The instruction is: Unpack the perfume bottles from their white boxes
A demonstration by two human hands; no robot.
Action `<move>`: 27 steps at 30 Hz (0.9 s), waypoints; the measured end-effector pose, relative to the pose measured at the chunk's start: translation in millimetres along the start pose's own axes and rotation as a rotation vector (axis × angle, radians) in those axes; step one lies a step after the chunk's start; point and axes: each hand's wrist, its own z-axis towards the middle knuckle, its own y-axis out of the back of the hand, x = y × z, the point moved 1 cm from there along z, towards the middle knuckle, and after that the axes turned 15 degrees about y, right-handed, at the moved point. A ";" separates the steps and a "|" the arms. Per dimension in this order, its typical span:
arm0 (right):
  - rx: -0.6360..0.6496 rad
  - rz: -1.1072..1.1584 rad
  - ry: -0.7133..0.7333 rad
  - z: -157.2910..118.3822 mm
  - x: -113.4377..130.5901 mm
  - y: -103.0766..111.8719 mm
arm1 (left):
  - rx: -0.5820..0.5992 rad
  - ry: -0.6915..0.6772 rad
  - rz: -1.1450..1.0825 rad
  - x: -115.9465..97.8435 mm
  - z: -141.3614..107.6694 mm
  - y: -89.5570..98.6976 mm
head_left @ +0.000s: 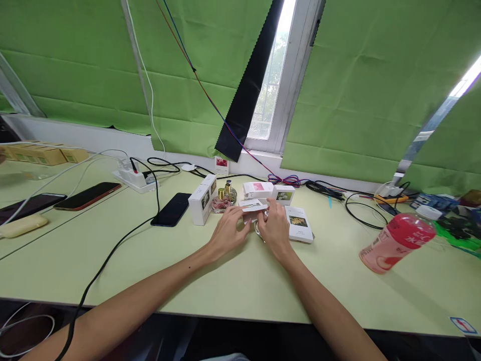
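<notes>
My left hand [228,231] has its fingertips and thumb closed on a small white box [252,205] with a picture on it. My right hand [275,226] is closed at the box's right side, around what appears to be a small glass perfume bottle [258,231]. The fingers hide most of that bottle. Left of the hands, perfume bottles [224,198] with gold caps stand beside an upright white picture box [203,199]. Just right of my right hand lies a flat white box [299,224] with a yellow picture. Behind the hands are a white box with a pink picture [258,188] and another box [283,194].
A dark phone [171,209] lies at left, near a power strip [136,178] and a black cable [108,255] crossing the table. More phones [87,196] lie farther left. A pink drink bottle [399,241] stands at right, with coiled cables [326,190] along the wall.
</notes>
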 end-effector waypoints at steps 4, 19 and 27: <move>0.018 -0.019 -0.013 0.0 -0.5 0.6 | 0.010 -0.005 -0.012 0.5 0.3 -0.5; 0.201 -0.045 -0.084 6.7 4.5 8.8 | 0.005 -0.052 -0.016 2.4 1.1 -0.4; 0.393 -0.123 -0.195 11.5 11.8 15.2 | 0.005 -0.040 -0.020 2.9 1.3 0.2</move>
